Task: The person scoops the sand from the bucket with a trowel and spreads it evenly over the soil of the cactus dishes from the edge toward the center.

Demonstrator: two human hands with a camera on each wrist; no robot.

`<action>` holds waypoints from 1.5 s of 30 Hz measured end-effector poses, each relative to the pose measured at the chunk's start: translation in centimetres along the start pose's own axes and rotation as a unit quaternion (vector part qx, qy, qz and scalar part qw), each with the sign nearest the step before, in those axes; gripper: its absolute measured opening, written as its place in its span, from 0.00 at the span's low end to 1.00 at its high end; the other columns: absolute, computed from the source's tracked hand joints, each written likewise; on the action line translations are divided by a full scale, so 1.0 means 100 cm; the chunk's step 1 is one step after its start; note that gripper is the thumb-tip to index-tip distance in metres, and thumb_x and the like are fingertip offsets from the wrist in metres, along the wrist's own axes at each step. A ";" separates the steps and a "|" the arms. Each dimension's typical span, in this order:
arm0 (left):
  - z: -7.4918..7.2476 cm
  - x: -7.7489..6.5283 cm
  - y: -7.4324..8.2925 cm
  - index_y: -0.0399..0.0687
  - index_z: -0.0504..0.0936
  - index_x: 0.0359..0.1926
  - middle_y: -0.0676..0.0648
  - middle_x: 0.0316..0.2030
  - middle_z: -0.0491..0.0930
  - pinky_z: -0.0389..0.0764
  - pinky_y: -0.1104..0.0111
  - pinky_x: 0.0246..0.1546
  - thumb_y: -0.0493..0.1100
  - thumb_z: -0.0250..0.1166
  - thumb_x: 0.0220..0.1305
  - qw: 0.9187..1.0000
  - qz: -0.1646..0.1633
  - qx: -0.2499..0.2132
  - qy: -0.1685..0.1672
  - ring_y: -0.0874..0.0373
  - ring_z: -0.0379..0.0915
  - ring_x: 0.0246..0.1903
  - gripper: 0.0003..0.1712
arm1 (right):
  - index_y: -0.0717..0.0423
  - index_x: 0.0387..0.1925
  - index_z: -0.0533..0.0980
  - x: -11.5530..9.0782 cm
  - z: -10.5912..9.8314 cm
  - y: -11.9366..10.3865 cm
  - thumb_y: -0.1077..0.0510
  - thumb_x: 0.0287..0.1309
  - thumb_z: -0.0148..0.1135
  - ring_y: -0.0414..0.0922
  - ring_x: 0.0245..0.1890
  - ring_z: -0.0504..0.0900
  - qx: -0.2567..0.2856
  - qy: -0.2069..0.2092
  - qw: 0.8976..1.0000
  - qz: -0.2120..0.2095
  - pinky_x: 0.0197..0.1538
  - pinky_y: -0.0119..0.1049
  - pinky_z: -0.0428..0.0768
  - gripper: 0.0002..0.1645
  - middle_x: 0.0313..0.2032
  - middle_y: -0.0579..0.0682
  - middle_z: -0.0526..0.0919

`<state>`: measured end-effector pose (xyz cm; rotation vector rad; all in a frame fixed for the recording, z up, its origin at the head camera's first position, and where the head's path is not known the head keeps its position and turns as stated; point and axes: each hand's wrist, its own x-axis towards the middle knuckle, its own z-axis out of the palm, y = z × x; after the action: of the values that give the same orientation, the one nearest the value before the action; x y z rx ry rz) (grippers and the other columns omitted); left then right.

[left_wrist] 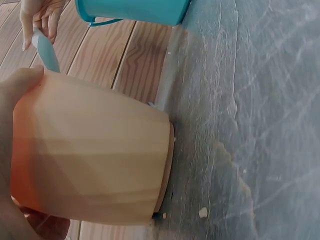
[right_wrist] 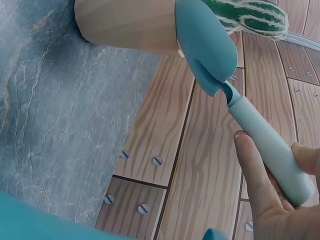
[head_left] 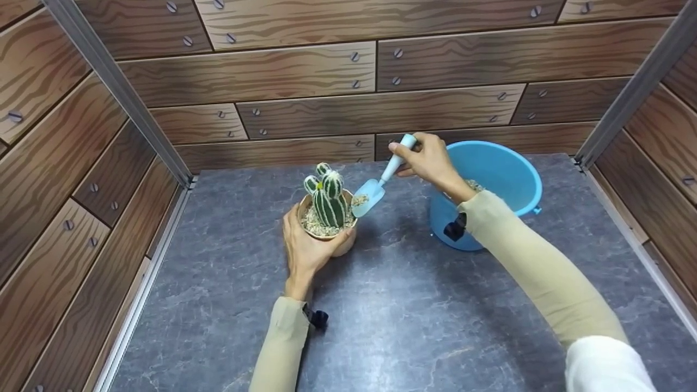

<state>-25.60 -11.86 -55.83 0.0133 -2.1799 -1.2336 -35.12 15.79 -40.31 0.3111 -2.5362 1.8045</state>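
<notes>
The pot (head_left: 345, 248) rests on the grey surface (head_left: 381, 305), and my left hand (head_left: 307, 242) is clamped round it, fingers on its left side and thumb at the near right of its rim. A green, white-striped cactus (head_left: 329, 209) rises from the pale gravel (head_left: 322, 228) inside the pot. My right hand (head_left: 430, 158), up and to the right of the pot, pinches the handle of a light-blue trowel (head_left: 390, 169) between thumb and fingers. The blade slopes down to the pot's right rim with a little gravel on it; I cannot tell whether its tip touches the rim. A blue bucket (head_left: 506, 177) stands to the right of the pot, well apart, more gravel showing inside past my right wrist. A few loose bits (left_wrist: 203, 212) lie beside the pot's foot. Behind the pot is a wood-patterned wall (head_left: 305, 79).
</notes>
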 end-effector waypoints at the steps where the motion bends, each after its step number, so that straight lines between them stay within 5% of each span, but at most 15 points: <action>1: -0.001 0.000 -0.001 0.46 0.74 0.74 0.39 0.64 0.75 0.74 0.51 0.68 0.70 0.88 0.29 1.000 0.001 -0.002 -0.001 0.46 0.72 0.62 0.70 | 0.64 0.45 0.78 0.000 0.000 -0.001 0.46 0.71 0.71 0.50 0.34 0.94 -0.002 0.000 1.000 -0.001 0.40 0.44 0.92 0.23 0.40 0.62 0.88; 20: -0.016 0.011 -0.019 0.39 0.69 0.75 0.37 0.66 0.79 0.78 0.49 0.67 0.69 0.89 0.32 0.998 0.008 -0.011 -0.064 0.42 0.77 0.64 0.72 | 0.63 0.44 0.80 -0.004 0.005 -0.010 0.46 0.72 0.70 0.48 0.30 0.93 -0.050 -0.001 0.998 -0.034 0.34 0.38 0.92 0.21 0.37 0.61 0.87; 45: -0.026 0.014 -0.025 0.36 0.69 0.76 0.37 0.67 0.80 0.80 0.51 0.67 0.62 0.90 0.35 0.995 0.022 -0.041 -0.092 0.41 0.79 0.64 0.71 | 0.62 0.44 0.79 -0.007 0.006 -0.017 0.47 0.74 0.68 0.51 0.29 0.93 -0.073 0.004 0.994 -0.079 0.33 0.37 0.91 0.20 0.36 0.62 0.88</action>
<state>-26.09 -15.67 -56.08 -0.1890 -2.2703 -1.3435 -34.07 14.84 -39.02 0.4848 -2.5392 1.5552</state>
